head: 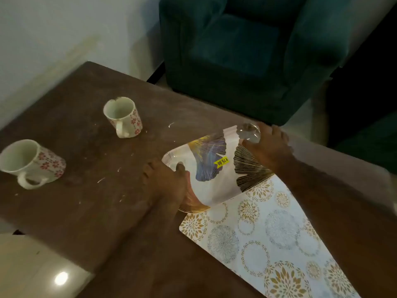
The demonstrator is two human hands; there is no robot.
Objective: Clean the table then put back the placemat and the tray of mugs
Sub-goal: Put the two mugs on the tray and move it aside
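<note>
A white tray (211, 168) with leaf prints and a yellow price sticker is tilted up over the far end of the placemat (268, 233). My left hand (165, 181) grips its near-left edge, thumb on top. My right hand (268, 149) grips its far-right edge. The placemat, white with gold and grey round patterns, lies flat on the brown table (90, 211). Two white mugs with red flowers stand on the bare table: one mug (122, 118) at the middle, the other mug (32, 163) at the left. White crumbs and smears dot the tabletop.
A dark green armchair (247, 50) stands just beyond the table's far edge. A pale wall (53, 35) runs along the left. Shiny light floor (43, 272) shows at the bottom left, below the table's near-left edge.
</note>
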